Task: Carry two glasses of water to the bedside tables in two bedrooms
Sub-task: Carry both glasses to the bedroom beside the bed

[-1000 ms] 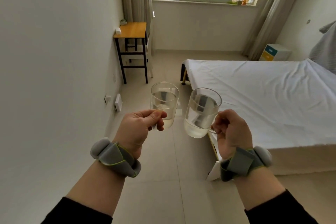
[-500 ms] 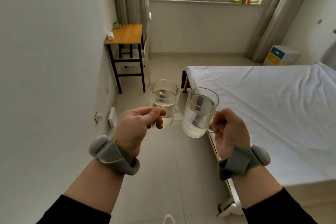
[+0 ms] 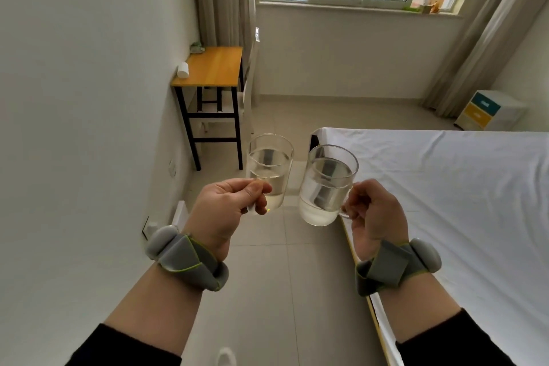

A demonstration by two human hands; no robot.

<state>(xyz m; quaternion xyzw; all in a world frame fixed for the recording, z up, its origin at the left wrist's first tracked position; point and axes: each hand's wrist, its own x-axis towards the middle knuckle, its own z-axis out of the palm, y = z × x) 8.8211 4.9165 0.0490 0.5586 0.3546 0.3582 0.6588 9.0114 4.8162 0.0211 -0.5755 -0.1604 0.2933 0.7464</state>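
I hold two clear glass mugs of water in front of me, side by side and upright. My left hand (image 3: 228, 208) grips the handle of the left glass (image 3: 269, 169). My right hand (image 3: 371, 212) grips the handle of the right glass (image 3: 325, 187), which is about two-thirds full. Far ahead on the right, by the wall, stands a small bedside cabinet (image 3: 488, 110) with a teal and a yellow drawer. A bed (image 3: 460, 187) with a white sheet lies between me and that cabinet.
A wooden-topped table on black legs (image 3: 212, 71) stands against the left wall, with a small white item and a green item on it. A tiled aisle runs between wall and bed toward the window and curtains. A socket and a white box sit low on the left wall.
I have walked forward along the aisle; the table, the bed and the cabinet have drawn nearer. Both glasses stay held in the same way.
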